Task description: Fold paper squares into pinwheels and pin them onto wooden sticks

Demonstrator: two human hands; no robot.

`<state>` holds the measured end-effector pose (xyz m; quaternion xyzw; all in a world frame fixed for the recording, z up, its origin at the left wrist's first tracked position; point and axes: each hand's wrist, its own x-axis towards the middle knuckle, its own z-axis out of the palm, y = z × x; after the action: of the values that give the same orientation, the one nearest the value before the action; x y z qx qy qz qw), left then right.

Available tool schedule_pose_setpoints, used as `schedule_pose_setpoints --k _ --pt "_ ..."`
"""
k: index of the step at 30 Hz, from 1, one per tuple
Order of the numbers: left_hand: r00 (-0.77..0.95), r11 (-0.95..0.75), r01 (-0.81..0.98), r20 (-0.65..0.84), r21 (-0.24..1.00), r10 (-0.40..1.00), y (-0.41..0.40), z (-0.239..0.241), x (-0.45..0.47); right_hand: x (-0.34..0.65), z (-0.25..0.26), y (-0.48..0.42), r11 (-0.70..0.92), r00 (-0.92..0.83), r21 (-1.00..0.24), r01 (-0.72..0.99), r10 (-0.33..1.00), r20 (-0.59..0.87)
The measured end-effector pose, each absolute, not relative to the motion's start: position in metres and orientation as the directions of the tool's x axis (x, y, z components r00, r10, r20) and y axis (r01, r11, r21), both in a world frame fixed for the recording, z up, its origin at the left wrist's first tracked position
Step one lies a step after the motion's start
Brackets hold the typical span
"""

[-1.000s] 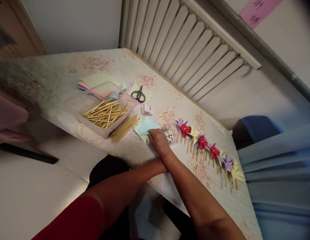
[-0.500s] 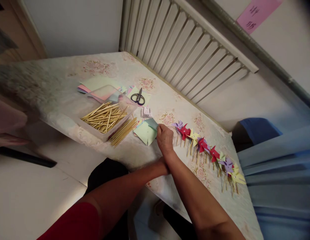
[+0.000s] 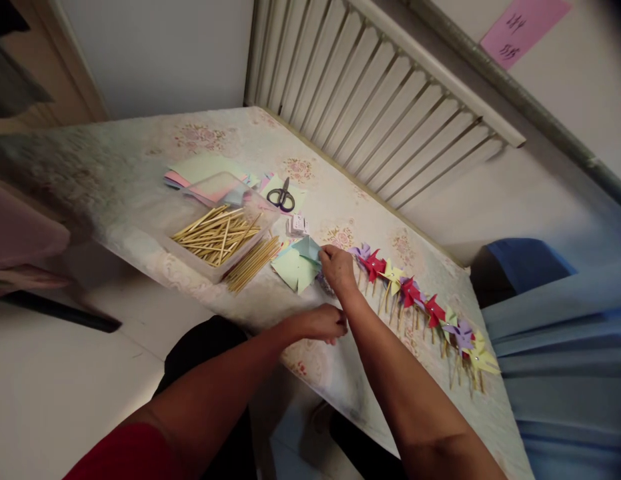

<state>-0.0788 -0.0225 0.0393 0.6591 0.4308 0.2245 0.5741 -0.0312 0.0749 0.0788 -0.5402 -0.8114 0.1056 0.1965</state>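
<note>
My right hand (image 3: 339, 268) pinches the corner of a blue-green paper square (image 3: 309, 249), which is lifted at its right side from a small stack of pieces. On that stack lies a light green paper square (image 3: 295, 267) with cuts at its corners. My left hand (image 3: 326, 323) is curled closed over the tablecloth, just left of my right forearm; whatever is in its fingers is hidden. A small dark speckled item (image 3: 325, 283) shows partly beneath my right hand. A row of paper pinwheels (image 3: 410, 291) on sticks lies to the right.
A clear plastic box (image 3: 210, 267) of wooden sticks stands at the left, with more loose sticks (image 3: 253, 264) beside it. Black-handled scissors (image 3: 281, 199), a small white box (image 3: 297, 226) and stacked coloured paper (image 3: 203, 167) lie behind. A radiator (image 3: 370, 100) borders the table.
My left hand has come out from under my right wrist, toward the lower left. My right hand stays at the paper's corner. The view has shifted slightly.
</note>
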Motion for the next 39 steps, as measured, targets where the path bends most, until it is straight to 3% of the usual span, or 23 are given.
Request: schedule_pose_setpoints --k 2,5,10,12,16,20,26,33,39 --pt "0.589 0.147 0.187 -0.231 0.971 0.775 -0.022 0.038 -0.1 -0.032 0.08 0.077 0.407 -0.348 -0.386 0.828 0.912 0.215" --pt "0.443 0.224 -0.025 -0.19 0.974 0.876 -0.019 0.038 -0.125 -0.032 0.081 0.078 0.422 -0.351 -0.39 0.819 0.905 0.243" --pt "-0.107 0.154 -0.288 -0.191 0.945 0.976 -0.006 0.036 -0.143 -0.032 0.078 0.079 0.429 -0.354 -0.394 0.813 0.901 0.252" --pt "-0.198 0.141 -0.402 -0.237 0.905 0.951 -0.001 0.034 -0.145 -0.032 0.077 0.079 0.424 -0.347 -0.4 0.813 0.903 0.253" --pt "-0.177 0.163 -0.588 -0.323 0.793 0.93 0.005 0.027 -0.148 -0.033 0.08 0.078 0.395 -0.317 -0.394 0.83 0.915 0.249" --pt "-0.193 0.168 -0.616 -0.354 0.77 0.915 0.011 0.02 -0.149 -0.034 0.085 0.078 0.393 -0.304 -0.396 0.83 0.914 0.27" --pt "-0.214 0.163 -0.658 -0.389 0.735 0.896 0.017 0.015 -0.149 -0.03 0.097 0.081 0.377 -0.26 -0.501 0.779 0.922 0.288" --pt "-0.271 0.104 -0.658 -0.363 0.746 0.892 0.012 0.026 -0.146 -0.017 0.118 0.072 0.27 -0.114 -0.742 0.613 0.96 0.255" --pt "-0.202 0.141 -0.607 -0.324 0.782 0.925 0.01 0.037 -0.141 0.002 0.111 0.058 0.061 -0.027 -0.947 0.317 0.998 0.055"
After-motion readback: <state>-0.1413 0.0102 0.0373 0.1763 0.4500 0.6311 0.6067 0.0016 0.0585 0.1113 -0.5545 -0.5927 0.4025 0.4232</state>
